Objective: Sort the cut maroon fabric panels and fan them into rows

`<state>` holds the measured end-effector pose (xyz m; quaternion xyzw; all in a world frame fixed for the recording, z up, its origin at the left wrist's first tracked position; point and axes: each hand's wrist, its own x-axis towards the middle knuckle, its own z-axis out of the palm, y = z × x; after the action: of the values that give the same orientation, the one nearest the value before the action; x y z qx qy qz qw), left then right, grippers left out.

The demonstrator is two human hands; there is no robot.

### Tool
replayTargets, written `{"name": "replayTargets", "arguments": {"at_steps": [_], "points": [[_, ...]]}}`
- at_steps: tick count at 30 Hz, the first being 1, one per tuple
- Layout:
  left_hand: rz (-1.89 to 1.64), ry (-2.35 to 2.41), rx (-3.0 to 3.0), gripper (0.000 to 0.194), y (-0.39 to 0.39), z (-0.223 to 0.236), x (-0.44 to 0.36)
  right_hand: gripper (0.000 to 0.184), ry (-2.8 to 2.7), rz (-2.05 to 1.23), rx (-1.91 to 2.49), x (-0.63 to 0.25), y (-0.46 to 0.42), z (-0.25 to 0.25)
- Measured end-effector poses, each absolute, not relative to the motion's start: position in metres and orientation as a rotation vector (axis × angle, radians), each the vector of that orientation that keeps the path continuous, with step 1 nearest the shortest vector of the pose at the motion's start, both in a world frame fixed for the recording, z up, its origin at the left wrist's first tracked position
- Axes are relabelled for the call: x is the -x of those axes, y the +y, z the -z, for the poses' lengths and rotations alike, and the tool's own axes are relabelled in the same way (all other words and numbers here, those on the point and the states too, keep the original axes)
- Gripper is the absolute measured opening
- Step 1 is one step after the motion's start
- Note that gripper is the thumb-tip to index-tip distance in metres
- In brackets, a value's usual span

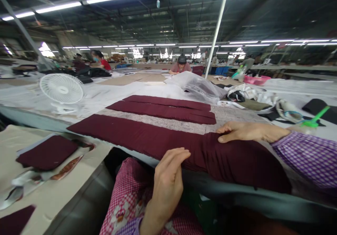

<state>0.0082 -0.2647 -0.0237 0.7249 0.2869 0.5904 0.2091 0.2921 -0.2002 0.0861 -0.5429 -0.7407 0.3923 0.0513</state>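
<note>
A long maroon fabric panel [147, 136] lies along the near edge of the table, bunched into folds toward the right. At its far edge my right hand [244, 131] grips the folded cloth, thumb on top and fingers bent at the edge. My left hand [168, 178] is raised by the panel's near edge, fingers stretched out and close together; its thumb is hidden, and it appears to hold nothing. Beyond the panel lie narrower maroon strips [163, 111], side by side on greyish material.
A white fan [61, 89] stands on the left of the table. Maroon pieces [48, 152] lie on a lower surface at left. Clear plastic [196, 84], mixed cloth and a green-topped cup [310, 124] are to the right. A person [181, 64] works across the table.
</note>
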Motion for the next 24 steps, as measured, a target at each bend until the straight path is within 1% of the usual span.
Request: {"name": "replayTargets", "arguments": {"at_steps": [2, 4, 7, 11, 19, 24], "points": [[-1.639, 0.784, -2.072, 0.037, -0.265, 0.025, -0.011, 0.046, -2.219, -1.238, 1.651, -0.29, -0.201, -0.088], [-1.622, 0.772, -2.106, 0.038, -0.265, 0.025, -0.015, 0.045, -2.211, -1.247, 1.652, -0.287, -0.201, -0.087], [-1.585, 0.755, -2.151, 0.039, -0.266, 0.026, -0.018, 0.042, -2.231, -1.176, 1.662, -0.285, -0.197, -0.08], [-1.566, 0.747, -2.177, 0.04, -0.265, 0.029, -0.017, 0.044, -2.237, -1.085, 1.678, -0.285, -0.194, -0.072], [-1.502, 0.785, -2.225, 0.042, -0.265, 0.032, -0.019, 0.048, -2.256, -1.029, 1.667, -0.287, -0.194, -0.07], [-1.482, 0.807, -2.283, 0.04, -0.265, 0.035, -0.019, 0.044, -2.29, -0.956, 1.67, -0.292, -0.195, -0.064]]}}
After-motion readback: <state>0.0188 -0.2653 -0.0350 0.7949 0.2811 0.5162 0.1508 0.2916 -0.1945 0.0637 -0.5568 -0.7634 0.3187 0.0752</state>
